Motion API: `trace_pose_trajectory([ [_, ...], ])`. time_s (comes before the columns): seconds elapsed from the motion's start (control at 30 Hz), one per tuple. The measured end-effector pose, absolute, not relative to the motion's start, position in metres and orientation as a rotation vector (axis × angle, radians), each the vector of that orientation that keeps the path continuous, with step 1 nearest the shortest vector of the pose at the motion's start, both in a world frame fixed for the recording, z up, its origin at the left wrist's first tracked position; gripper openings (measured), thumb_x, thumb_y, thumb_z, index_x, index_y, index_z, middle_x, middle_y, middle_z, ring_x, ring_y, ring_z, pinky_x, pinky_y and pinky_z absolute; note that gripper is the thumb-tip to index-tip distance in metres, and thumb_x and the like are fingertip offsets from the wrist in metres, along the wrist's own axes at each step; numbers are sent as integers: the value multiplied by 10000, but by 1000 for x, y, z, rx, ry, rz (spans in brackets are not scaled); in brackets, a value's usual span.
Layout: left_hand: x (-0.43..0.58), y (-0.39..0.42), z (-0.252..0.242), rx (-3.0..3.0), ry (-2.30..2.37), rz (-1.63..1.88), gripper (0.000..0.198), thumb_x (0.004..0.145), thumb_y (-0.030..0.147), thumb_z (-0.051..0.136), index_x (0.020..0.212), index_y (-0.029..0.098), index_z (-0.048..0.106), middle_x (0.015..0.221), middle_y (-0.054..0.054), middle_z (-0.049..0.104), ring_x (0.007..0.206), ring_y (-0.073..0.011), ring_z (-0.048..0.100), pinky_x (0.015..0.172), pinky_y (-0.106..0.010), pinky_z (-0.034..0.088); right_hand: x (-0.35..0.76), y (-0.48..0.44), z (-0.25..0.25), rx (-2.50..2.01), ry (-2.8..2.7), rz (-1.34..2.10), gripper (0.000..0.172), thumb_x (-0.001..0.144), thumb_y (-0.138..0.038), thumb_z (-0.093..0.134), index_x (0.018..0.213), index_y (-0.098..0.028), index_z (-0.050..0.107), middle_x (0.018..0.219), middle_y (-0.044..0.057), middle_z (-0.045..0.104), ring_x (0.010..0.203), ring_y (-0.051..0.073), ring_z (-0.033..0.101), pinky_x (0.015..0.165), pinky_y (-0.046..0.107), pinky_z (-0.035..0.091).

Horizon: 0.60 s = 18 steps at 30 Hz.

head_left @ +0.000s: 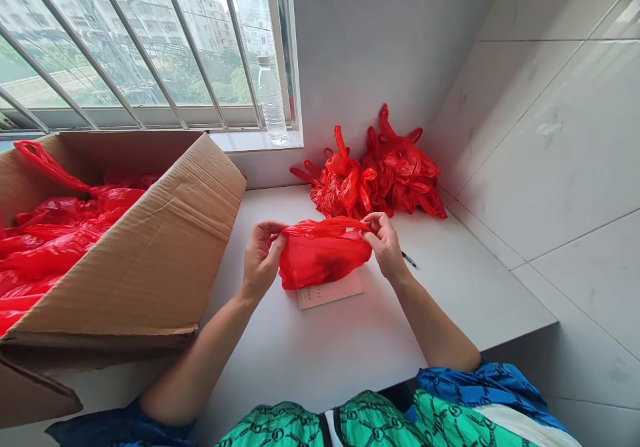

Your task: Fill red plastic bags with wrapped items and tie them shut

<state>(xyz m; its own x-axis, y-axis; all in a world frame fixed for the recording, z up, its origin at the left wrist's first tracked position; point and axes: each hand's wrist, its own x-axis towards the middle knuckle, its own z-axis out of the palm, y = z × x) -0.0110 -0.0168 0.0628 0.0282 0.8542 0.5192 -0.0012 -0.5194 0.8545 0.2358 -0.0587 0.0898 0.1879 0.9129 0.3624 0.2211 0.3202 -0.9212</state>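
Note:
A red plastic bag (pixel 325 257) is stretched between my two hands above the white table (pixel 320 360), with something dark showing faintly through it. My left hand (pixel 263 257) pinches its upper left edge between thumb and fingers. At the upper right corner, my right hand (pixel 385 243) grips it the same way. Under the bag lies a pale booklet (pixel 333 293), partly covered. A black pen (pixel 409 259) rests just beyond my right wrist.
A large open cardboard box (pixel 150 260) full of red bags (pixel 65 233) takes up the left side. Knotted red bags (pixel 350 183) are piled against the back wall. A clear bottle (pixel 271 103) stands on the window sill. A tiled wall (pixel 565 167) borders the right.

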Motion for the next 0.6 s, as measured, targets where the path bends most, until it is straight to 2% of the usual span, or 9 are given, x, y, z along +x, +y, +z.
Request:
trace_pose_trajectory([
  [0.1, -13, -26, 76, 1930, 856, 1470, 398, 854, 322, 682, 1219, 239, 546, 1128, -77, 636, 1050, -216, 610, 930, -363, 514, 229, -64, 94, -1169, -1361, 678, 247, 868, -377, 603, 1045, -242, 497, 857, 3, 592, 757, 153, 582, 710, 282, 497],
  [0.17, -15, -31, 85, 2117, 840, 1376, 284, 867, 303, 664, 1140, 234, 624, 1000, -60, 661, 946, -214, 609, 921, -396, 511, 231, -64, 95, -1198, -1369, 582, 222, 876, -402, 616, 993, -238, 522, 825, -1, 590, 745, 153, 572, 710, 289, 496],
  [0.23, -19, -34, 91, 2097, 820, 1415, 141, 927, 312, 584, 978, 222, 678, 854, -45, 655, 820, -199, 600, 852, -393, 527, 240, -65, 98, -1211, -1336, 483, 209, 887, -401, 613, 984, -240, 520, 845, 7, 608, 770, 160, 589, 733, 308, 508],
  [0.33, -26, -39, 99, 1929, 792, 1563, 191, 958, 335, 545, 924, 219, 693, 855, -53, 650, 797, -192, 613, 767, -362, 544, 253, -72, 108, -1213, -1311, 321, 292, 872, -376, 642, 1098, -258, 499, 1024, 46, 637, 894, 188, 633, 799, 361, 536],
  [0.4, -29, -45, 103, 1970, 712, 1584, 157, 934, 335, 590, 942, 226, 703, 911, -62, 654, 857, -202, 630, 834, -384, 548, 253, -83, 118, -1177, -1319, 105, 354, 852, -357, 671, 1149, -274, 496, 1149, 73, 608, 979, 213, 634, 846, 408, 544],
  [0.5, -29, -56, 109, 2089, 544, 1542, 155, 927, 349, 599, 886, 236, 696, 916, -68, 653, 866, -206, 638, 944, -441, 529, 239, -102, 133, -999, -1465, -190, 281, 883, -289, 629, 1137, -301, 511, 1074, 67, 619, 967, 236, 638, 847, 454, 547],
  [0.6, -27, -64, 112, 2149, 386, 1422, 187, 949, 351, 562, 831, 235, 649, 909, -69, 669, 841, -204, 644, 953, -459, 528, 219, -110, 139, -924, -1908, -123, 121, 949, -224, 519, 1035, -298, 561, 928, 45, 664, 860, 217, 649, 749, 391, 538],
])
